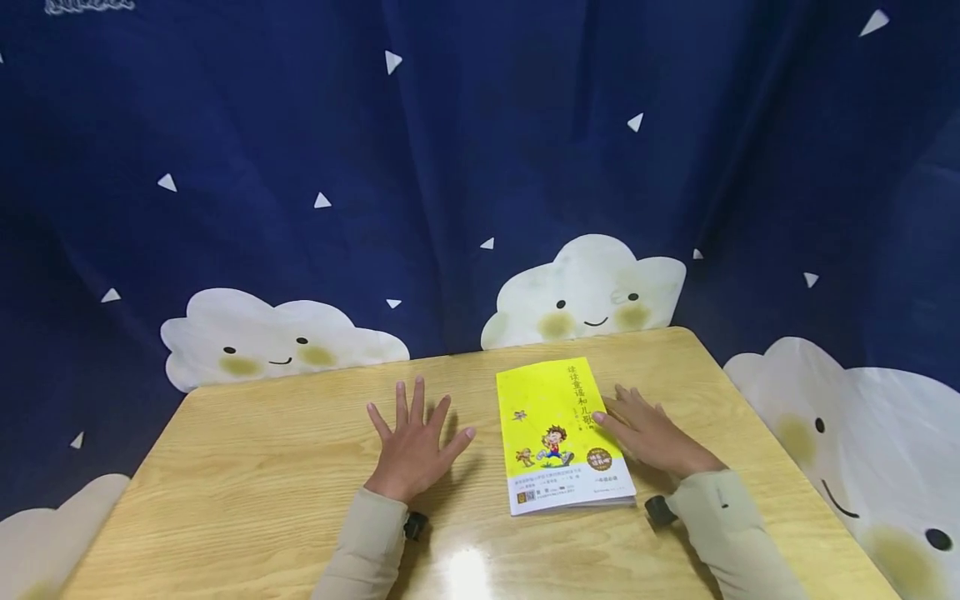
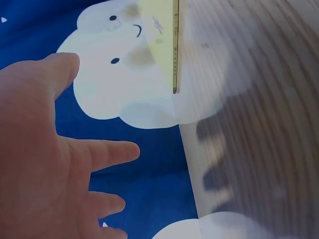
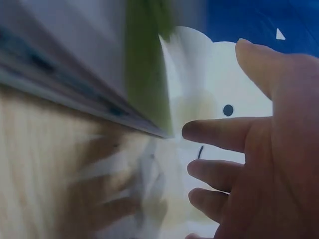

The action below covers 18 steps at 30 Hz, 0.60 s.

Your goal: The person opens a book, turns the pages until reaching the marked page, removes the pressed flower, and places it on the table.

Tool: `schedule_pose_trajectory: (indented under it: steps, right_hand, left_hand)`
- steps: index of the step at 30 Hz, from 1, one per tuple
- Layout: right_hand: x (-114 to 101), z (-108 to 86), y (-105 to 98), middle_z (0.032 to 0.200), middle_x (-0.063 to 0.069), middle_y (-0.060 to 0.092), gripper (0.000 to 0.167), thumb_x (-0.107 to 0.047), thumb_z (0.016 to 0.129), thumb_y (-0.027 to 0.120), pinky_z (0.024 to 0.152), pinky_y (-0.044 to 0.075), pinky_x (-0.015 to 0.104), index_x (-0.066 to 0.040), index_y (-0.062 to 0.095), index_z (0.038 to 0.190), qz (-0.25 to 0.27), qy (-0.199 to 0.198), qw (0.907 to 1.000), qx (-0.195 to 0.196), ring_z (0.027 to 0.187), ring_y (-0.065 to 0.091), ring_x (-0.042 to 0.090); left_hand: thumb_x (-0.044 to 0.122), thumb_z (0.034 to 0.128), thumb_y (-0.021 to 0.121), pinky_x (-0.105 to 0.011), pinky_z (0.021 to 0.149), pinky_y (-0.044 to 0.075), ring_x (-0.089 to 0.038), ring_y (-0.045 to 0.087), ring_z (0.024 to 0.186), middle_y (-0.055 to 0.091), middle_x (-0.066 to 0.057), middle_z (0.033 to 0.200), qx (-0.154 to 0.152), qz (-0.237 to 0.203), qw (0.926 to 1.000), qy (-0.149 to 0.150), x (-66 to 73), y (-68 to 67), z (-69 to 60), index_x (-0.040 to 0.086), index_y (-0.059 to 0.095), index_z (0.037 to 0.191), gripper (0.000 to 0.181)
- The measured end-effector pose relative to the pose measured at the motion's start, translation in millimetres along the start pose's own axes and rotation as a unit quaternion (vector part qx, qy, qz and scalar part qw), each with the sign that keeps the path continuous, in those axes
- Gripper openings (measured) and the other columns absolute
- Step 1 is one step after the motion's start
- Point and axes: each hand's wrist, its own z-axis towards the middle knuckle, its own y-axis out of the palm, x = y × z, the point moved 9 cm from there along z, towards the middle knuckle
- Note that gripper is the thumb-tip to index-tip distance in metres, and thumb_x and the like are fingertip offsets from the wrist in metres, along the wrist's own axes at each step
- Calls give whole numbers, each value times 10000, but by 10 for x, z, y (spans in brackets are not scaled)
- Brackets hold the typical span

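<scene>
We see the yellow-and-white Chinese children's paperback lying cover up on the wood-grain table, between two hands held apart. The left hand has its fingers spread wide, holding nothing beside the book, while the right hand extends loose fingers at the book's right edge, though we cannot tell whether they touch.

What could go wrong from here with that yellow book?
The right hand is beside the right edge of the yellow book, so it might catch it unevenly and let it flop open. The left hand is apart from the book, so a push from the right alone might slide or turn it on the table.
</scene>
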Motion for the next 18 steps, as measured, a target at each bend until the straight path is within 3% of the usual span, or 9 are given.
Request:
schedule_pose_trajectory:
  steps: [4,7,10,13,18]
  right_hand:
    - [-17,-59,-58,1590,202,126,731,-602,977,338,1121,1,641,-96,334,1504,279,91,9996,-28,1450,9,428]
    - [-40,-81,-91,1608,129,114,637,-541,1005,329,1116,33,654,-176,300,1525,673,140,9976,-71,1460,4,396]
    - [-87,-89,-123,1612,88,128,518,-378,1038,357,1108,77,664,-240,282,1532,892,-20,9960,-24,1465,25,379]
    - [-154,-105,-148,1607,98,151,519,-280,1033,405,1108,106,660,-263,269,1534,748,-323,9967,50,1462,54,386]
    - [-284,-133,-184,1588,145,192,634,-488,989,457,1086,157,678,-201,291,1529,456,-701,9963,175,1446,97,426]
  left_hand:
    - [667,918,411,-745,1029,-85,-452,62,1443,156,-196,1586,-43,-75,9999,78,-9,8,-1,152,476,1435,732]
    - [627,924,460,-725,1068,14,-437,184,1427,246,-200,1559,-91,-140,9997,173,-13,9,2,140,473,1432,704]
    - [566,930,513,-695,1075,161,-417,331,1374,363,-208,1499,-88,-156,9994,306,-5,-6,9,129,487,1414,653]
    - [512,929,556,-653,1033,305,-399,457,1285,482,-211,1405,-74,-89,9989,445,18,-17,15,107,527,1374,603]
    - [459,920,600,-572,948,438,-385,554,1178,572,-206,1302,-16,16,9982,592,39,-30,20,74,575,1318,555]
